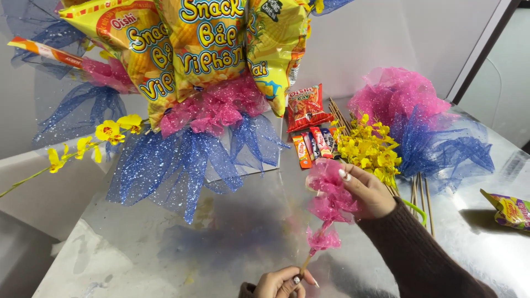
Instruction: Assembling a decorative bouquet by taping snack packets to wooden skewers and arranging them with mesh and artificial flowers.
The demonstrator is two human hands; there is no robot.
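My right hand (369,192) pinches a bunch of pink glittery mesh (329,200) gathered on a thin wooden stick (304,265). My left hand (282,282), at the bottom edge, grips the lower end of that stick. The mesh sits upright between both hands, over a shiny metal table (221,248). A large bouquet of yellow snack bags (193,49), wrapped with pink and blue mesh (182,160) and yellow artificial flowers (113,132), hangs close to the camera at upper left.
At the back right lie a red snack packet (305,106), small candy bars (314,144), a yellow flower sprig (367,149), wooden sticks (422,198), and piles of pink mesh (395,94) and blue mesh (447,149). A yellow wrapper (510,209) lies at the right edge.
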